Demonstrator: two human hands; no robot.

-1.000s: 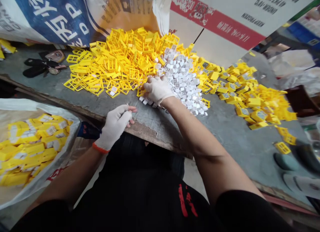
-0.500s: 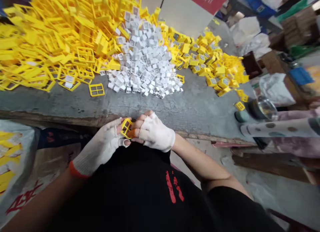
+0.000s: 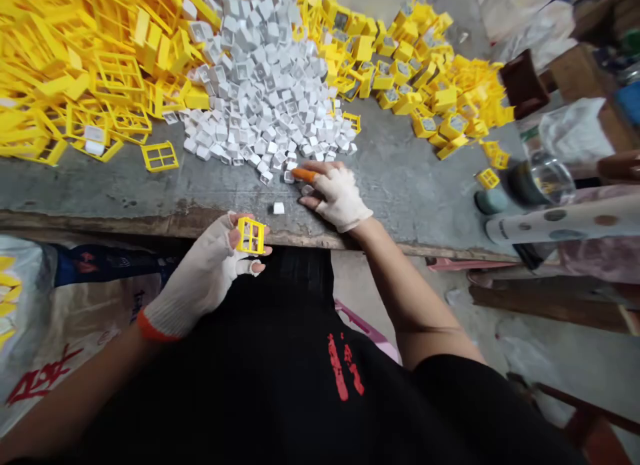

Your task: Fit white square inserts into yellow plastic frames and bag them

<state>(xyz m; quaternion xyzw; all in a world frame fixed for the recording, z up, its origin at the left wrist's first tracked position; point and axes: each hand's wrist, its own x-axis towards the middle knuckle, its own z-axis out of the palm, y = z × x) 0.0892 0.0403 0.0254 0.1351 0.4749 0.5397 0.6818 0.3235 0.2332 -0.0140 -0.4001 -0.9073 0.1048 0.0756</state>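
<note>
My left hand (image 3: 213, 261), in a white fingerless glove with an orange cuff, grips a small yellow plastic window-like frame (image 3: 251, 236) in front of the table edge. Its crossbars face me. My right hand (image 3: 336, 195), gloved too and with an orange cover on one finger, rests low over the table at the front of a heap of small white plastic cubes (image 3: 270, 85). Its fingers are stretched out and apart, the orange tip against a white cube at the heap's edge. Another pale piece lies between finger and thumb. One loose white cube (image 3: 279, 208) sits nearer the edge.
A big pile of yellow frames (image 3: 115, 78) covers the grey table's (image 3: 215, 191) left side. Yellow blocks with grey-white faces (image 3: 400, 71) spread at the right. A clear container (image 3: 550, 178) and a spotted white roll (image 3: 560, 226) stand far right. A sack (image 3: 100, 318) is below left.
My right hand has left the yellow frame and reached forward right to the white cubes. My left hand keeps the frame, now turned more upright. The view has tilted down and shifted.
</note>
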